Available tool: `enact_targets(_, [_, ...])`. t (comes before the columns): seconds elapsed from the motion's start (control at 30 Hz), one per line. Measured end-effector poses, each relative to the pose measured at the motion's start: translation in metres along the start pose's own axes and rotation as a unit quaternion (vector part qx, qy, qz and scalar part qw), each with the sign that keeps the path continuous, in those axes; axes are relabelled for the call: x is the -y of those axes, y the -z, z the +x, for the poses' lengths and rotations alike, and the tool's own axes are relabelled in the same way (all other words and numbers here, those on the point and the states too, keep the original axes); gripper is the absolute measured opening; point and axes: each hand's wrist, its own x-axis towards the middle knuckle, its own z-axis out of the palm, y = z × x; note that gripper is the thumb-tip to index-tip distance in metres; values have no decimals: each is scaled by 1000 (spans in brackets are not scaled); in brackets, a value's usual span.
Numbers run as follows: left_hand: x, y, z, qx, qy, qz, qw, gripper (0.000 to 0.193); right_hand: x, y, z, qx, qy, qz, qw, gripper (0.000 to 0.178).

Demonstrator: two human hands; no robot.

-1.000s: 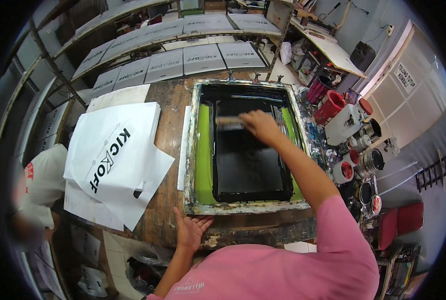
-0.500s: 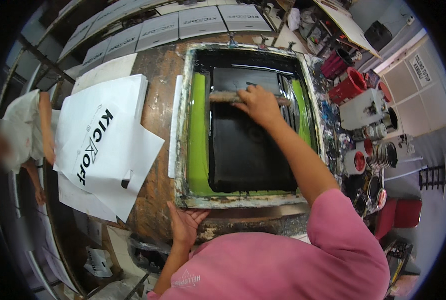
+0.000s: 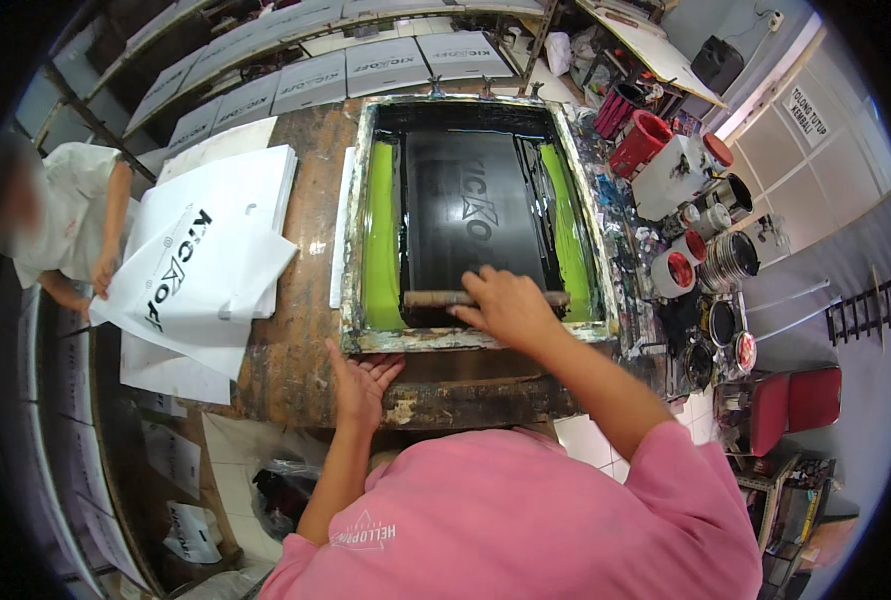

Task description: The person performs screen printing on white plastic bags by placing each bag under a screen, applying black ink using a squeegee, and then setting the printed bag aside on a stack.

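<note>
My right hand (image 3: pixel 507 308) is wrapped round the wooden handle of a squeegee (image 3: pixel 431 299), near the front end of a screen-printing frame (image 3: pixel 356 240). Black ink coats the mesh (image 3: pixel 436 230), where a darker printed design shows through, with green strips along both sides. My left hand (image 3: pixel 362 384) lies palm up with fingers apart, at the frame's near left corner, its fingertips by the frame's edge. Under the frame's left side a white sheet (image 3: pixel 343 230) sticks out.
Left of the frame lies a stack of white printed sheets (image 3: pixel 236 240). A co-worker's hand (image 3: pixel 104 270) holds the top sheet's corner. Paint tubs and a red bucket (image 3: pixel 641 140) crowd the right side. Racks of printed sheets (image 3: pixel 386 68) stand behind. A red chair (image 3: pixel 811 400) is at right.
My right hand has pulled the squeegee from the far part of the screen to its near end, uncovering the design in the mesh. The co-worker has swung the top sheet's corner leftward.
</note>
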Motion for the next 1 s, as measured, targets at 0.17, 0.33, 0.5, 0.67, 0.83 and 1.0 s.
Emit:
enact_targets(0.17, [-15, -9, -18, 48, -44, 3, 998, 91, 21, 30, -18, -29, 24, 26, 999, 37])
enact_targets(0.33, [-62, -26, -32, 239, -152, -79, 956, 78, 54, 92, -15, -207, 13, -97, 973, 32])
enact_targets(0.5, [-72, -71, -16, 140, -299, 433, 839, 83, 42, 173, 47, -346, 55, -129, 928, 29])
enact_targets(0.67, [-19, -40, 35, -73, -300, 834, 457, 106, 31, 216, 89, -396, 80, -117, 907, 35])
enact_targets(0.83, [-5, -47, 39, -45, -281, 825, 488, 118, 30, 250, 103, -359, 60, -131, 922, 36])
enact_targets(1.0, [-23, -67, 35, -52, -352, 761, 543, 101, 31, 257, 116, -344, 55, -136, 927, 38])
